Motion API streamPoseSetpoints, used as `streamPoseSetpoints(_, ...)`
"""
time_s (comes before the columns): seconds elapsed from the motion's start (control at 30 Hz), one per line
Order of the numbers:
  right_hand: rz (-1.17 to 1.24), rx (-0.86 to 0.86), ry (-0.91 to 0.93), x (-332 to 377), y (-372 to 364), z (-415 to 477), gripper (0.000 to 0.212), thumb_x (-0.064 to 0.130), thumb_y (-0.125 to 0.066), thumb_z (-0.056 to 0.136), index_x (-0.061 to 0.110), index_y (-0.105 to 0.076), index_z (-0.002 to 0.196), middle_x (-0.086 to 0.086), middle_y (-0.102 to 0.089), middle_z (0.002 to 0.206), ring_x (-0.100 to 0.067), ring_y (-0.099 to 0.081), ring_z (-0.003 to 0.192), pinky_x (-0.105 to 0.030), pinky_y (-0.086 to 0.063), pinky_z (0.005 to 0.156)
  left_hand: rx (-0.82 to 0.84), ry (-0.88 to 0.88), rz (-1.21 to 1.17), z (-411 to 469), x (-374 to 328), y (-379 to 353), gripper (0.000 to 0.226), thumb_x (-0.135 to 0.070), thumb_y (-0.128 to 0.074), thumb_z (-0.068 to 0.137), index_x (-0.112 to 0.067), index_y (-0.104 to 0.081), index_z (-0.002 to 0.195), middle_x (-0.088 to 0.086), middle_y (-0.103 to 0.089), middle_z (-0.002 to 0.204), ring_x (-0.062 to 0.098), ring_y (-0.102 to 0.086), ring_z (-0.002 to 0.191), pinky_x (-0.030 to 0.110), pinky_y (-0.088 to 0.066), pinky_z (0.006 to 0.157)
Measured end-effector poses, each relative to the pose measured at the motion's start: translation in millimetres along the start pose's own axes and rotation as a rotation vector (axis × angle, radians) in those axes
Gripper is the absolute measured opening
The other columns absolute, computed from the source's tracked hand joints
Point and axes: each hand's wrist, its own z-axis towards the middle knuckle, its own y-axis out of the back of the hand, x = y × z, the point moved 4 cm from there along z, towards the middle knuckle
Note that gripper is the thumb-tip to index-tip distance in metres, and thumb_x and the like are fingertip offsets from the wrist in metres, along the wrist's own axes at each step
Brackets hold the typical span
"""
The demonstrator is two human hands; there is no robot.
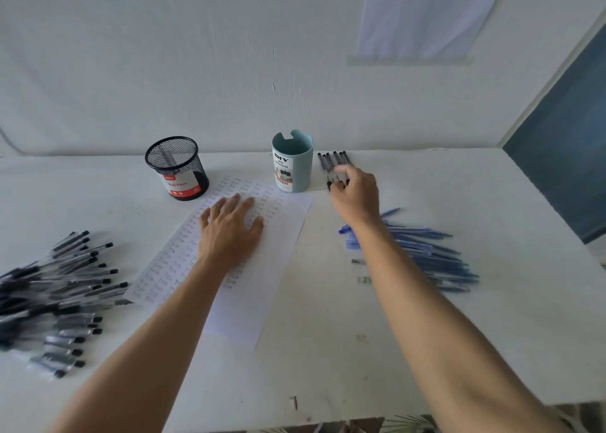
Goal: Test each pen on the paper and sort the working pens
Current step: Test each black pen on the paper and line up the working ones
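Note:
A white sheet of paper (269, 268), covered with rows of handwritten test words, lies at the middle of the table. My left hand (229, 226) rests flat on it with the fingers spread. My right hand (355, 190) reaches to the far right of the teal cup (293, 160), its fingers curled over a small row of black pens (333, 160) lying by the wall; whether it grips one is hidden. A big heap of black pens (55, 298) lies at the left. A pile of blue pens (433, 255) lies at the right, partly under my right forearm.
A black mesh pen cup (177, 167) with a red label stands at the back left of the paper. A small pen part (358, 262) and a greenish bit (364, 280) lie by the blue pile. The wall runs close behind; the table's front edge is near me.

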Motion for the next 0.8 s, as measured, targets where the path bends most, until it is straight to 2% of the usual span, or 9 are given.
streamPoseSetpoints(0.1, 0.004, 0.013, 0.167, 19, -14, -38, 0.04, 0.009, -0.053, 0.078, 0.011, -0.072, 0.113, -0.012, -0.074, 0.107, -0.034, -0.064, 0.099, -0.039, -0.049, 0.092, -0.014, 0.04, -0.145, 0, 1, 7, 0.048, -0.043, -0.056, 0.095, -0.03, -0.053, 0.141, -0.005, -0.04, 0.157, 0.02, -0.026, 0.148, 0.043, -0.013, 0.121)
streamPoseSetpoints(0.2, -0.031, 0.186, 0.27, 33, -34, -77, 0.04, 0.009, -0.058, 0.085, 0.013, -0.069, 0.123, -0.009, -0.067, 0.126, -0.029, -0.059, 0.117, -0.037, -0.042, 0.104, -0.038, 0.07, -0.381, -3, 2, 22, 0.046, -0.012, -0.061, 0.085, -0.025, -0.064, 0.129, 0.0, -0.06, 0.138, 0.021, -0.051, 0.128, 0.041, -0.036, 0.113)
streamPoseSetpoints(0.27, -0.114, 0.322, 0.305, 40, -47, -100, 0.045, 0.024, -0.056, 0.09, 0.018, -0.062, 0.134, -0.011, -0.052, 0.146, -0.029, -0.043, 0.136, -0.04, -0.032, 0.112, 0.001, 0.131, -0.587, -6, 6, 31, 0.053, 0.001, -0.053, 0.082, -0.021, -0.065, 0.129, -0.002, -0.065, 0.121, 0.013, -0.059, 0.104, 0.029, -0.048, 0.093)
streamPoseSetpoints(0.4, -0.351, 0.514, 0.343, 37, -63, -134, 0.058, 0.05, -0.04, 0.101, 0.026, -0.031, 0.154, -0.008, -0.015, 0.165, -0.027, -0.006, 0.153, -0.045, -0.004, 0.123, -0.021, 0.17, -0.918, -13, 20, 56, 0.056, 0.002, -0.049, 0.073, -0.009, -0.065, 0.126, 0.003, -0.064, 0.121, 0.016, -0.057, 0.117, 0.038, -0.047, 0.103)
streamPoseSetpoints(0.47, -0.41, 0.527, 0.361, 34, -65, -140, 0.063, 0.052, -0.035, 0.101, 0.027, -0.02, 0.157, -0.006, -0.007, 0.167, -0.026, 0.0, 0.154, -0.045, 0.003, 0.124, -0.108, 0.177, -0.857, -16, 33, 66, 0.05, 0.013, -0.043, 0.078, -0.013, -0.068, 0.112, 0.001, -0.068, 0.111, 0.015, -0.062, 0.112, 0.039, -0.048, 0.106)
streamPoseSetpoints(0.57, -0.425, 0.535, 0.355, 32, -66, -141, 0.065, 0.054, -0.032, 0.102, 0.027, -0.014, 0.158, -0.005, -0.002, 0.167, -0.024, 0.004, 0.154, -0.043, 0.005, 0.124, -0.272, 0.151, -0.595, -28, 55, 79, 0.046, 0.012, -0.043, 0.081, -0.02, -0.071, 0.098, -0.002, -0.072, 0.099, 0.02, -0.066, 0.105, 0.04, -0.049, 0.104)
streamPoseSetpoints(0.63, -0.431, 0.529, 0.357, 32, -66, -143, 0.066, 0.054, -0.032, 0.101, 0.026, -0.015, 0.159, -0.004, -0.001, 0.167, -0.023, 0.005, 0.154, -0.043, 0.006, 0.124, -0.297, 0.182, -0.241, -39, 73, 81, 0.043, 0.006, -0.05, 0.083, -0.018, -0.071, 0.112, 0.004, -0.07, 0.117, 0.027, -0.055, 0.119, 0.044, -0.041, 0.105)
streamPoseSetpoints(0.7, -0.429, 0.51, 0.361, 33, -66, -144, 0.066, 0.053, -0.034, 0.101, 0.026, -0.017, 0.158, -0.005, -0.003, 0.167, -0.023, 0.003, 0.154, -0.042, 0.006, 0.124, -0.245, 0.311, 0.055, -51, 96, 81, 0.049, -0.001, -0.052, 0.085, -0.018, -0.061, 0.131, 0.008, -0.056, 0.139, 0.032, -0.038, 0.13, 0.047, -0.029, 0.104)
streamPoseSetpoints(0.8, -0.422, 0.484, 0.37, 33, -67, -144, 0.065, 0.052, -0.036, 0.1, 0.026, -0.021, 0.157, -0.006, -0.007, 0.167, -0.024, 0.0, 0.154, -0.043, 0.004, 0.124, -0.178, 0.449, 0.185, -66, 121, 83, 0.048, -0.003, -0.049, 0.085, -0.009, -0.056, 0.132, 0.011, -0.046, 0.144, 0.034, -0.031, 0.132, 0.049, -0.026, 0.105)
